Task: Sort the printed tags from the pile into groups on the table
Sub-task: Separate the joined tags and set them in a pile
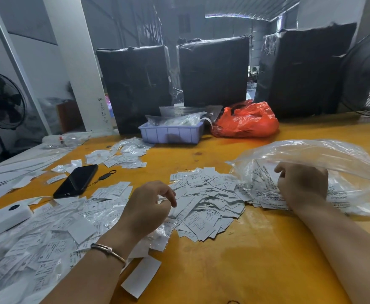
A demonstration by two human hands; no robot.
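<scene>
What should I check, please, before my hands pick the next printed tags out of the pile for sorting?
1. Pile of tags within reach between both hands: ok.
2. Left hand free to pick: ok, fingers loosely curled over the pile's edge, no tag visibly held.
3. Right hand free: cannot tell, it rests at the mouth of the clear plastic bag on tags there.
4. Bare table for a new group: ok, in front of the pile.
5. Phone away from the pile: ok, it lies to the far left.
</scene>
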